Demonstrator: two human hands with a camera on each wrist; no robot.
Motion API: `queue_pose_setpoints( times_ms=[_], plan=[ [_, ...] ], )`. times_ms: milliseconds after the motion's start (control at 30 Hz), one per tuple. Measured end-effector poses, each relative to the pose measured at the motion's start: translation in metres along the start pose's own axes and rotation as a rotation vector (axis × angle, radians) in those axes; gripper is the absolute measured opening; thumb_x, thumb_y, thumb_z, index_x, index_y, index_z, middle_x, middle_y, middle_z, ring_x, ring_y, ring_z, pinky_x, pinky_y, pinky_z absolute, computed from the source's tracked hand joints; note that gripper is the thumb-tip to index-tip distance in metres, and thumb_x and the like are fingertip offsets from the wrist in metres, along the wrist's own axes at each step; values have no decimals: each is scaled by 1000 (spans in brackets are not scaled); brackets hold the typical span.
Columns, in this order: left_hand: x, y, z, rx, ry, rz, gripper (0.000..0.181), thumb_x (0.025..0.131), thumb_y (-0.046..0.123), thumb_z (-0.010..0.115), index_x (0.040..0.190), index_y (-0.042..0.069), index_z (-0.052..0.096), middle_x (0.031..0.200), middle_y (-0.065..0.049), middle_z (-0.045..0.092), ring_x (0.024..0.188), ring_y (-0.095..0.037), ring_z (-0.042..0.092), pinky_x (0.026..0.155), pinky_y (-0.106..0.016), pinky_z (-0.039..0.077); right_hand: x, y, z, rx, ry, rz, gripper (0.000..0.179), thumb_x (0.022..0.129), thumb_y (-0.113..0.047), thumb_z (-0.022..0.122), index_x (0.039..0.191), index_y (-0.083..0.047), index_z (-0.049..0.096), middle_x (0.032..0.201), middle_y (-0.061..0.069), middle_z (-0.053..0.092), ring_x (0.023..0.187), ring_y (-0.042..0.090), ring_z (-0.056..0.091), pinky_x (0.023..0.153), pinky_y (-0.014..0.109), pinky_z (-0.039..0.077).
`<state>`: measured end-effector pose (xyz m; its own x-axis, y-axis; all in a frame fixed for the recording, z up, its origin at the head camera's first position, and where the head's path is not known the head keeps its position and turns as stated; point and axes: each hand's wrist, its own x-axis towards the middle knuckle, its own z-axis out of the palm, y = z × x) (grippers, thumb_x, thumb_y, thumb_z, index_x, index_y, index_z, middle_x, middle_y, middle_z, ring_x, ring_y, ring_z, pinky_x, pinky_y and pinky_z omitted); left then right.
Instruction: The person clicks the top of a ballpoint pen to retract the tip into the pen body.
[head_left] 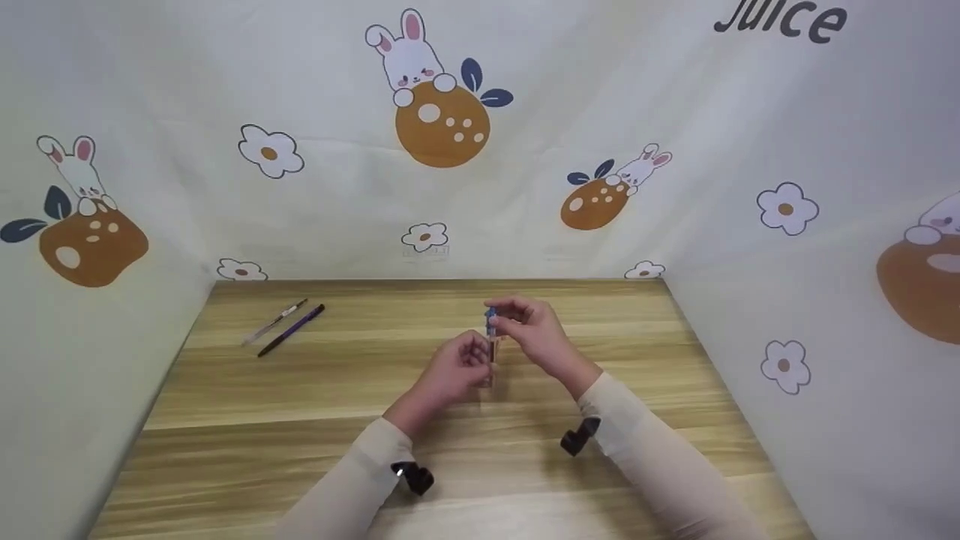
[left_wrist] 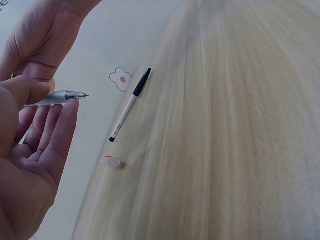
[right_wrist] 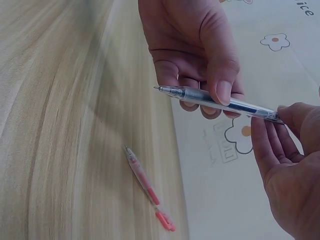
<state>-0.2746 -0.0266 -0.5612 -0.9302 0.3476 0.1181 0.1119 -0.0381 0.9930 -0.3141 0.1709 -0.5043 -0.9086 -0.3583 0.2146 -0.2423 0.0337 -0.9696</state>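
Observation:
Both hands are on one clear retractable pen (right_wrist: 200,96) with a dark refill, above the table's middle. My left hand (head_left: 457,367) pinches its barrel between thumb and fingers; in the right wrist view the fine metal tip sticks out past these fingers. At the opposite end, my right hand (head_left: 534,334) pinches the pen's top between thumb and fingers. That end looks blue in the head view. In the left wrist view only the tip section of the pen (left_wrist: 65,96) shows; the hands hide the rest.
On the wooden table (head_left: 300,450) at the far left lie a dark purple pen (head_left: 291,331) and a pale clear pen (head_left: 274,324). The right wrist view shows a pink-red pen (right_wrist: 144,181). Printed cloth walls (head_left: 315,202) stand behind and at both sides.

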Motion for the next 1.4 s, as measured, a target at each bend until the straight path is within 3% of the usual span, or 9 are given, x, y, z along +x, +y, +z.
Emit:
queue_pose_setpoints(
  times_ms=[200,700,833,1000,1400],
  plan=[
    [1,2,-1,9,-21,16,19,96,-10,71,109,0,61,98,-6,64,90,-20,66,75,-34,65,0,-1,1,-7,42,-24,25,102,1,77,126,5,78,110,10,80,98,17,75,86,33,66],
    [-3,-1,-1,97,-5,7,19,94,-8,74,106,2,63,95,-4,64,89,-18,66,72,-29,61,-4,11,4,-9,57,-4,31,103,0,75,134,3,74,106,12,75,98,19,73,89,36,66],
    [-4,-1,-3,75,-27,-11,18,96,-7,73,108,1,62,96,-4,64,88,-18,66,72,-29,62,-5,14,5,7,66,-4,31,103,1,75,134,4,73,106,11,74,98,18,73,90,37,66],
    [-7,1,-8,66,-56,-39,19,96,-7,70,112,0,63,99,-6,64,88,-19,66,73,-31,63,-5,19,7,52,80,9,30,104,2,73,134,5,73,106,10,73,96,18,74,90,40,66],
    [-4,-1,-28,194,-51,-25,20,95,-5,73,114,-1,68,101,-11,68,92,-20,66,74,-28,61,1,30,17,153,134,78,29,104,1,73,133,1,72,108,9,69,99,19,73,93,39,65]
  ],
)
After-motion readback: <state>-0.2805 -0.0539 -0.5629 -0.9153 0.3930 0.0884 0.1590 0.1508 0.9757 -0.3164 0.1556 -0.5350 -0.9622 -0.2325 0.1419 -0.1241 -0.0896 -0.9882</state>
